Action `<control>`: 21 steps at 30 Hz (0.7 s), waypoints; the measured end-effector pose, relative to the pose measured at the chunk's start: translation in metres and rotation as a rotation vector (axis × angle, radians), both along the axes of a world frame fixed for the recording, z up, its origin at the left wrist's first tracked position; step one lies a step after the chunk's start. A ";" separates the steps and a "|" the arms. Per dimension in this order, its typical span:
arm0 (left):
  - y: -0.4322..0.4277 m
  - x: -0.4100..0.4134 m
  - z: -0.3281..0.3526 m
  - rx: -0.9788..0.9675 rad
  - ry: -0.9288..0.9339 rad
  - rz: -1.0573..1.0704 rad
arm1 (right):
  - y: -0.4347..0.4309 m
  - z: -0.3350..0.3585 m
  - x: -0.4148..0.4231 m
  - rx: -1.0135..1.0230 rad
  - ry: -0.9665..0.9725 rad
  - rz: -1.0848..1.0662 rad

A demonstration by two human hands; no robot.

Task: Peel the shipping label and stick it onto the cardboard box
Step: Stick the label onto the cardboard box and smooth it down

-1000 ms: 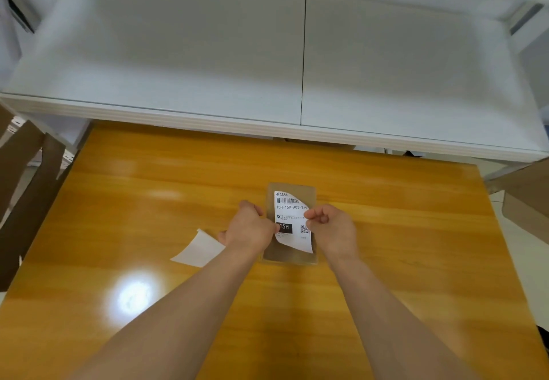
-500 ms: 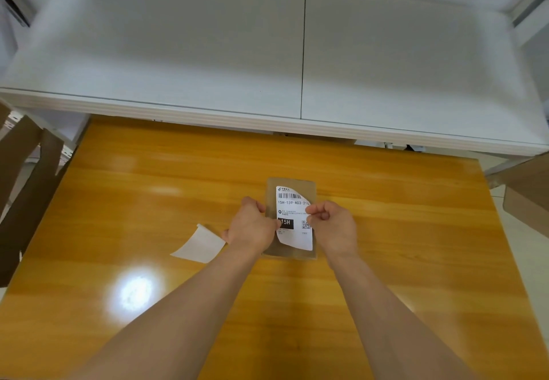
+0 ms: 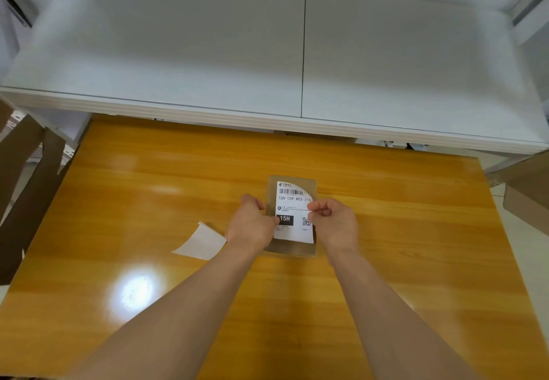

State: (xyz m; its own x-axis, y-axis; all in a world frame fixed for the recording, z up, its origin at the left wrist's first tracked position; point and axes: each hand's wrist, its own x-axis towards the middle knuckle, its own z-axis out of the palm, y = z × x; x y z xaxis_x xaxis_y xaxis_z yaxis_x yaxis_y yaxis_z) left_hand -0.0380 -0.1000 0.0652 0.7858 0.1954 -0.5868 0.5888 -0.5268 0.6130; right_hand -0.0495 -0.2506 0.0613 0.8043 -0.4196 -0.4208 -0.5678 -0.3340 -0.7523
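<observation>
Already peeled, the label [image 3: 294, 201] lies over the box [image 3: 292, 249], left hand [image 3: 252, 226] and right hand [image 3: 337, 225] pinching its sides, backing paper [image 3: 202, 241] aside; pressing flat seems left

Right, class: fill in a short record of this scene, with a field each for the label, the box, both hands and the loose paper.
shipping label: printed side up over the box, far right corner curled up
cardboard box: flat on the wooden table
left hand: pinches the label's left edge
right hand: pinches the label's right edge
backing paper: loose on the table, left of the left hand
</observation>
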 end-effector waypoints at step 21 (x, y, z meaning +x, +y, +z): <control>-0.006 0.002 -0.001 0.100 0.002 -0.041 | 0.000 -0.003 0.000 -0.037 0.016 0.030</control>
